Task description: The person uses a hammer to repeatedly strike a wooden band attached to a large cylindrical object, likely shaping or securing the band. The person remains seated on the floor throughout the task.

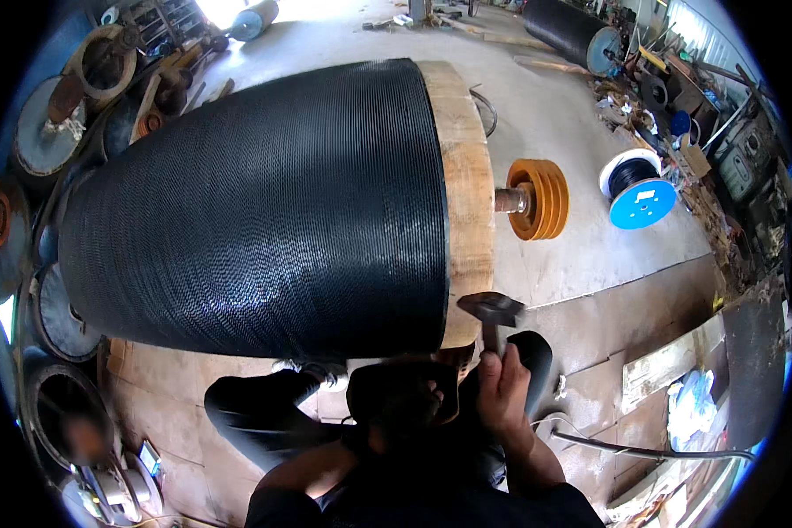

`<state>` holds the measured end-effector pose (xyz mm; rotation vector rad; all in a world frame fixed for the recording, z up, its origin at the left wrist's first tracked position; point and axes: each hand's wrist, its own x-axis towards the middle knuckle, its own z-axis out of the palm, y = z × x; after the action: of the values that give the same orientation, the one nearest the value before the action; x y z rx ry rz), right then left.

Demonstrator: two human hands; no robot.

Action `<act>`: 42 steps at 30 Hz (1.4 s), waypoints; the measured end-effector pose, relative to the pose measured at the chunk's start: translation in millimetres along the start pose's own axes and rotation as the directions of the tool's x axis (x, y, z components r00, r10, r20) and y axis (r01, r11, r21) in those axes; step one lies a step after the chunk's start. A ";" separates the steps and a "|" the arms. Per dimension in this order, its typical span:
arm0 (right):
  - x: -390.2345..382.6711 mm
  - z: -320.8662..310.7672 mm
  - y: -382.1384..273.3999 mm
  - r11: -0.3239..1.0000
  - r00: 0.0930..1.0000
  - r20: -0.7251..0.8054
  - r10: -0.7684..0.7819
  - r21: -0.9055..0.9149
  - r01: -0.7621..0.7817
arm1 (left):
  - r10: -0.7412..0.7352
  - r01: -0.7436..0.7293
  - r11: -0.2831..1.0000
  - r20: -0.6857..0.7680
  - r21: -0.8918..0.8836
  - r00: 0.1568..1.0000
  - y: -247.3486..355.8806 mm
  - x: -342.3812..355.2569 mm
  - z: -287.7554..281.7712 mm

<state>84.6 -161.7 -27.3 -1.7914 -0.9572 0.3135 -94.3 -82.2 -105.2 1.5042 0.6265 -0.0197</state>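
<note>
On my feed the right hand is wrapped round a hammer poking out just beyond it, probably stiff and top-heavy, so I'd grip low; shadowed left hand, can't tell.

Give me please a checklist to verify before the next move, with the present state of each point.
1. Hammer gripped: ok, the right hand is closed around its handle.
2. Hammer head apart from the wooden end: cannot tell, they overlap in this view.
3. Left hand clear of the hammer: cannot tell, the left forearm shows, but the hand is lost in shadow.
4. Black windings even: ok on the visible side, the turns lie close together.
5. Orange pulley on its shaft: ok, though how firmly it is fixed cannot be seen.
6. Blue-sided spool out of the way: ok, it stands apart on the floor.
</note>
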 end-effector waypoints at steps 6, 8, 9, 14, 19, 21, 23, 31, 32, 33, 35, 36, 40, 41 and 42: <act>5.9 4.3 1.2 0.975 0.993 -0.048 -0.104 -0.203 0.093 | -0.108 -0.076 0.652 0.192 0.755 0.975 50.0 14.8 -10.2; 15.2 11.2 11.0 0.974 0.996 0.003 0.087 -0.209 -0.084 | -0.042 -0.099 0.676 0.173 0.730 0.984 44.5 8.3 -14.6; 6.9 7.4 12.0 0.992 0.999 0.009 0.045 -0.116 -0.043 | -0.004 -0.131 0.657 0.178 0.742 0.984 41.4 9.2 -15.0; -10.7 2.5 19.8 0.966 0.954 -0.225 -0.200 0.119 0.231 | 0.142 -0.324 0.490 0.292 0.810 0.946 -11.9 29.7 -5.3; 8.2 13.1 6.3 0.973 0.988 0.052 0.149 -0.185 -0.137 | 0.697 -0.368 0.145 0.169 0.919 0.697 18.9 13.1 -13.9; 7.0 5.8 -6.6 0.996 0.995 0.053 0.088 -0.007 -0.088 | 0.631 -0.319 0.231 0.108 0.919 0.768 30.5 14.5 -20.5; -10.6 2.2 -5.0 0.974 0.994 -0.111 -0.011 0.223 0.036 | 0.662 -0.271 0.404 -0.074 0.874 0.746 61.8 14.7 -29.6; 6.8 16.8 10.9 0.997 0.996 0.067 0.066 -0.055 -0.062 | 1.000 -0.087 0.004 -0.003 0.996 0.008 146.2 69.2 -125.3; -3.8 19.5 0.2 0.997 1.000 -0.026 -0.011 0.070 0.013 | 1.000 -0.028 0.017 -0.017 0.999 0.007 146.1 72.2 -128.8; -9.7 13.9 -6.3 0.988 0.992 -0.071 -0.100 0.111 0.107 | 0.999 -0.032 0.009 -0.008 0.999 0.031 147.4 72.3 -130.2; -10.6 5.2 -1.1 0.943 0.942 -0.182 -0.280 0.130 0.306 | 0.998 -0.038 -0.002 0.005 0.999 0.060 153.6 71.3 -131.4; -11.0 7.5 1.9 0.947 0.916 -0.292 -0.275 0.083 0.311 | 0.998 -0.027 0.003 -0.001 1.000 0.066 153.5 71.0 -132.3; 11.6 27.1 19.5 0.951 0.997 -0.010 0.074 -0.301 -0.073 | 0.997 0.014 -0.024 0.023 1.000 0.071 159.7 75.7 -136.1; 15.3 26.5 28.6 0.980 0.999 0.022 0.046 -0.196 -0.041 | 0.997 0.031 -0.038 0.035 0.999 0.075 160.4 76.3 -137.9; 12.1 24.5 22.6 0.996 0.999 -0.033 0.001 -0.094 -0.004 | 0.998 0.009 -0.020 0.020 1.000 0.060 161.7 77.7 -137.6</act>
<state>87.9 -139.8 -55.0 -1.8781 -0.9601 0.2426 -17.2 89.4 20.3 2.8877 0.4844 1.7460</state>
